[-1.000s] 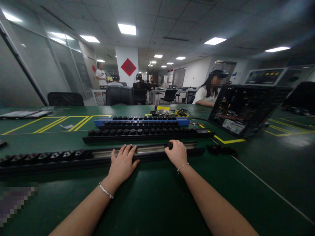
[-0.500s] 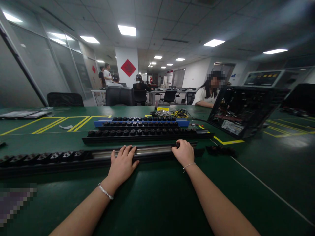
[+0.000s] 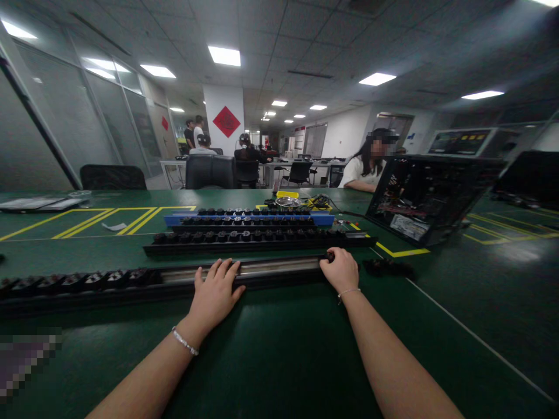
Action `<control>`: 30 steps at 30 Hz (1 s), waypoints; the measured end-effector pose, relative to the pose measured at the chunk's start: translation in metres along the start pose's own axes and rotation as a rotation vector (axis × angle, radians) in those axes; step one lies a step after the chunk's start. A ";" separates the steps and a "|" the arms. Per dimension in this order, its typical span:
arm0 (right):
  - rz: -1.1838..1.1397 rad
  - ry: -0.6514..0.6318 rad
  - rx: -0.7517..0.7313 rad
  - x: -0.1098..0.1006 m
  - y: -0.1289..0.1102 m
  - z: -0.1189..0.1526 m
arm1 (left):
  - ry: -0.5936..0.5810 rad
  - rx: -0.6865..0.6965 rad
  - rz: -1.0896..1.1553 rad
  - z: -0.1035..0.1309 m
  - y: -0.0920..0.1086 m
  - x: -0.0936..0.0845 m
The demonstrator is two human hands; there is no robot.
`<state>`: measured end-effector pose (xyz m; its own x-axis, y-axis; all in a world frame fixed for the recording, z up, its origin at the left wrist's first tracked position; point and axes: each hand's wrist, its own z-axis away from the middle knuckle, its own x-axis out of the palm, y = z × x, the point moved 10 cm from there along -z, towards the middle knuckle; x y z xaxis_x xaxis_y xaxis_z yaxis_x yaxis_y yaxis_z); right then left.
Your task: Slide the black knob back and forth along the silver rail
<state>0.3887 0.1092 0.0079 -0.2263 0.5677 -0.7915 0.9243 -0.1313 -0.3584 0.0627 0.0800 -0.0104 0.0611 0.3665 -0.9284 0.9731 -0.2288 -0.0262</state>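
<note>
A long black rail [image 3: 279, 280] with a silvery inner channel lies across the table in front of me. Its left part carries a row of black modules with round tops [image 3: 96, 280]. My left hand [image 3: 215, 298] rests on the rail's middle, fingers spread and the palm down. Toward the rail's right end, my right hand [image 3: 342, 270] is closed around a small black part [image 3: 329, 256], mostly covered by the fingers. Just right of that hand, several loose black parts [image 3: 388, 268] lie on the table.
Beyond the rail stand another loaded black rail [image 3: 262, 245] and a blue rail [image 3: 323, 219]. An open computer case [image 3: 430, 198] is at the right, near a seated person [image 3: 360, 171]. A metal dish [image 3: 288, 202] and cables [image 3: 320, 201] lie farther back.
My right hand has slid to the right along the rail with the small black part. My left hand stays in about the same place on the rail.
</note>
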 end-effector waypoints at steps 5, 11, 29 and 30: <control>0.016 0.060 0.020 -0.005 0.015 -0.004 | 0.012 0.002 -0.006 0.000 0.000 0.001; -0.012 0.101 0.111 -0.010 0.044 -0.008 | -0.004 -0.005 0.010 0.000 -0.002 0.003; -0.226 0.114 0.255 -0.012 0.103 -0.023 | 0.010 0.002 -0.007 0.000 -0.002 0.003; -0.226 0.117 0.252 -0.011 0.104 -0.024 | 0.011 -0.001 -0.011 0.001 -0.002 0.002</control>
<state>0.4951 0.1086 -0.0085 -0.3666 0.6923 -0.6216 0.7468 -0.1796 -0.6404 0.0610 0.0806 -0.0123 0.0532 0.3783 -0.9241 0.9740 -0.2236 -0.0355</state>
